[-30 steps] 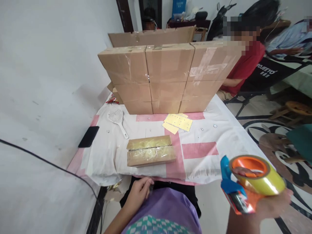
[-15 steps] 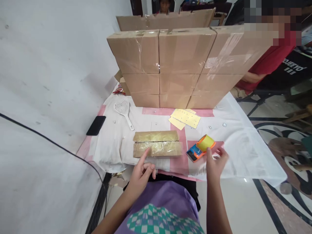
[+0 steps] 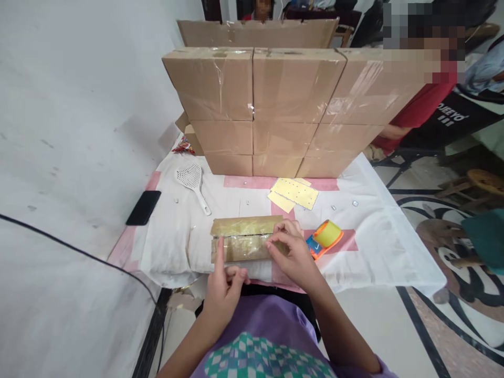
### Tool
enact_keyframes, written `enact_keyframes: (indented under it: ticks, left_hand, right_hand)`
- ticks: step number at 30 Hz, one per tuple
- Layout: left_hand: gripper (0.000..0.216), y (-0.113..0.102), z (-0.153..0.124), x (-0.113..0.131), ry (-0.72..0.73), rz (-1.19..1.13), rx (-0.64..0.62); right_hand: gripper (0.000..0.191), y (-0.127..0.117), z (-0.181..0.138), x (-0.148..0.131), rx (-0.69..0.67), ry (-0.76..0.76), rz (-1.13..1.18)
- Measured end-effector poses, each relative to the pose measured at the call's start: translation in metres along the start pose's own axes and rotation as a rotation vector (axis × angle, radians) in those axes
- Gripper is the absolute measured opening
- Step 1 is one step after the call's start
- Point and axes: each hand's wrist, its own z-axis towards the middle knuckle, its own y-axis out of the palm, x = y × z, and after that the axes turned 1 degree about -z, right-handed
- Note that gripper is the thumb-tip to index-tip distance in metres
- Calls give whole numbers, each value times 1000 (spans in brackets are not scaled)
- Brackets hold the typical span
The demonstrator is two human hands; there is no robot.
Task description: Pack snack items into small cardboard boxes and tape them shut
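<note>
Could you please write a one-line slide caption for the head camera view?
Both hands, left and right, on a flat tape-wrapped brown cardboard parcel, with an orange-and-blue tape dispenser alongside.

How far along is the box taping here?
Done: clear tape already covers the small box, and the tape dispenser lies on the table. In hand: the right hand presses the box's right end, the left hand points a finger at its left edge. Left: cannot tell.

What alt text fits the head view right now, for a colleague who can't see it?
A person's left hand points a finger at a flat, tape-wrapped cardboard package on a white and pink cloth, while the right hand rests on its right end. A tape dispenser lies beside it; stacked cardboard boxes stand behind.
</note>
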Motion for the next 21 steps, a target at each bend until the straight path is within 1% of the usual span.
enact_keyframes:
  ticks: [1, 2, 3, 5, 7, 9, 10, 12, 14, 19, 21]
  left_hand:
    - [85, -4, 1, -3, 43, 59, 37]
    - [82, -7, 3, -5, 79, 125, 47]
    - [78, -9, 5, -6, 107, 202, 30]
    - [67, -8, 13, -5, 123, 409, -68]
    - [58, -3, 22, -2, 91, 657, -196]
    - [55, 2, 29, 2, 48, 864, -273]
    - [56, 5, 31, 3, 30, 927, -293]
    - [57, 7, 33, 4, 11, 975, -304]
    - [57, 7, 33, 2, 4, 973, -302]
    - [56, 7, 34, -7, 26, 932, -282]
    - [55, 7, 33, -11, 51, 899, -273]
  right_hand:
    - [15, 0, 4, 0, -18, 11, -24]
    - [15, 0, 7, -1, -39, 21, -52]
    - [16, 1, 11, -1, -59, 30, -85]
    - [16, 6, 18, 0, -104, 43, -168]
    - [17, 12, 27, 4, -129, 49, -283]
    - [16, 20, 35, 12, -134, 56, -406]
    - [15, 23, 38, 16, -130, 58, -457]
    - [14, 28, 41, 22, -117, 53, -526]
    - [13, 31, 40, 25, -101, 42, -552]
    - [13, 36, 35, 23, -59, 38, -515]
    - [13, 36, 35, 24, -2, 58, -491]
